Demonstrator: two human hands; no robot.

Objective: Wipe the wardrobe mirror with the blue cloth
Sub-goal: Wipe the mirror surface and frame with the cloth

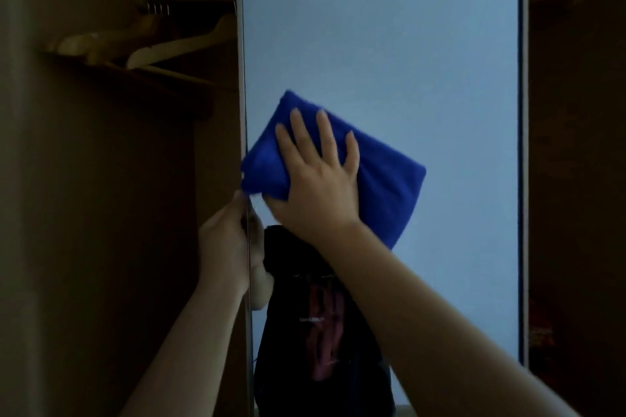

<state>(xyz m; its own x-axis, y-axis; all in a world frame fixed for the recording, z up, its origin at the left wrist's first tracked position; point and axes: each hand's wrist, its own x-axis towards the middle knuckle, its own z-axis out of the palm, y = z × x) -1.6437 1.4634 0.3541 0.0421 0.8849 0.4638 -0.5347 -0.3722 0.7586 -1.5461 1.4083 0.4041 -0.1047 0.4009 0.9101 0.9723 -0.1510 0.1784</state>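
Note:
A tall wardrobe mirror (pixel 423 44) on an open door fills the middle of the view. The folded blue cloth (pixel 386 176) lies flat against the glass near the mirror's left edge. My right hand (pixel 318 179) presses on the cloth with straight, spread fingers. My left hand (pixel 223 244) grips the mirror door's left edge just below the cloth, fingers wrapped round to the glass side. The lower glass reflects a person in a dark shirt.
Left of the door the open wardrobe (pixel 101 213) is dark, with wooden hangers (pixel 176 44) on a rail near the top. A dark panel (pixel 576 145) stands to the right of the mirror frame.

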